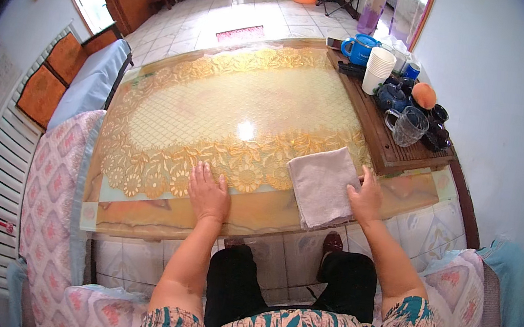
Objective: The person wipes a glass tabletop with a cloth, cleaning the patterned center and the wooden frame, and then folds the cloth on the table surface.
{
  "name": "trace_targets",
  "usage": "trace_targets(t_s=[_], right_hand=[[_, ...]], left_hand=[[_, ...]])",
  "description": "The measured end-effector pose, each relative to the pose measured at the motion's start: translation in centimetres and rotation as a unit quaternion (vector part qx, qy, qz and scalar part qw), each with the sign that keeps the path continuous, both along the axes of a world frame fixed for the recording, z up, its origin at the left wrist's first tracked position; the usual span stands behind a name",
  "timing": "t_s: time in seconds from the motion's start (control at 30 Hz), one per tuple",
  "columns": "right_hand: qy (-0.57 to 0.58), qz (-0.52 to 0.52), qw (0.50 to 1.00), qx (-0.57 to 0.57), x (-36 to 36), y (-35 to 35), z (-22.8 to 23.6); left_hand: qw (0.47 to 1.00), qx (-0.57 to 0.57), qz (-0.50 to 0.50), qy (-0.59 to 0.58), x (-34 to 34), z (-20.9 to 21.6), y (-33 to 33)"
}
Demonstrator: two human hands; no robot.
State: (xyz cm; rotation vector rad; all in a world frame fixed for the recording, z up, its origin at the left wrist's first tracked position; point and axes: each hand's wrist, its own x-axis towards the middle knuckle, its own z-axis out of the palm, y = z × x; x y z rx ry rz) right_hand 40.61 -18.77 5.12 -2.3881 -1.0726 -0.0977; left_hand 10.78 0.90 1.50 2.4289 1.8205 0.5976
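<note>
A folded greyish-pink cloth (321, 188) lies flat near the front edge of the low table (268, 220), right of centre. Beside its right edge rests my right hand (367, 196), with thumb and forefinger apart. The thumb meets the edge of the cloth; the other fingers are partly hidden. My left hand (208, 191) lies palm down, fingers stretched out, on the patterned gold table cover (244, 171). Nothing is in it.
At the table's right stands a brown wooden tea tray (372, 128) with stacked paper cups (378, 70), a blue mug (359, 48), a dark teapot (391, 97), a glass mug (407, 127) and a round peach-coloured fruit (424, 95). A padded sofa (56, 189) borders the left.
</note>
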Motion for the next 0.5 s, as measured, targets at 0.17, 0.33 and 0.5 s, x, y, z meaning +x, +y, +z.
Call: trace_targets(t_s=[0.17,0.33,0.5], right_hand=[[-0.184,0.087,0.979,-0.004,-3.9,-0.1,0.8],[-0.041,0.176,0.982,-0.058,-10.0,1.1,1.8],[-0.07,0.188,0.973,-0.115,-10.3,2.1,3.0]], left_hand=[[1.0,-0.017,0.015,0.005,0.4,1.2,-0.3],[1.0,-0.001,0.009,-0.007,0.7,1.0,-0.1],[1.0,-0.003,0.014,-0.007,0.9,1.0,-0.3]])
